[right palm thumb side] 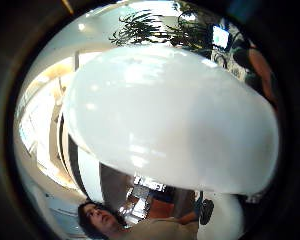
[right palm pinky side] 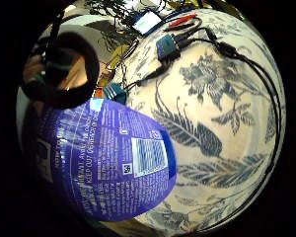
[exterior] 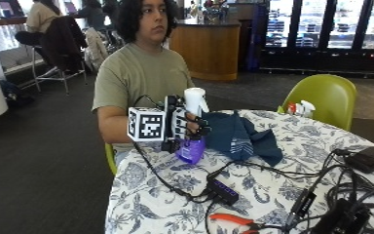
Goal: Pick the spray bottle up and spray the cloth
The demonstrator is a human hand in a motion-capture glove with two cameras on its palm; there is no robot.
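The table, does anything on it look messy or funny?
A little messy: black cables sprawl in a tangle over the flowered tablecloth, and the dark blue cloth lies crumpled. The spray bottle stands upright in the gloved right hand; no spill shows.

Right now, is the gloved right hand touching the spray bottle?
Touching. The outside view shows the gloved right hand with its fingers curled round the neck of the spray bottle, lifted beside the dark blue cloth.
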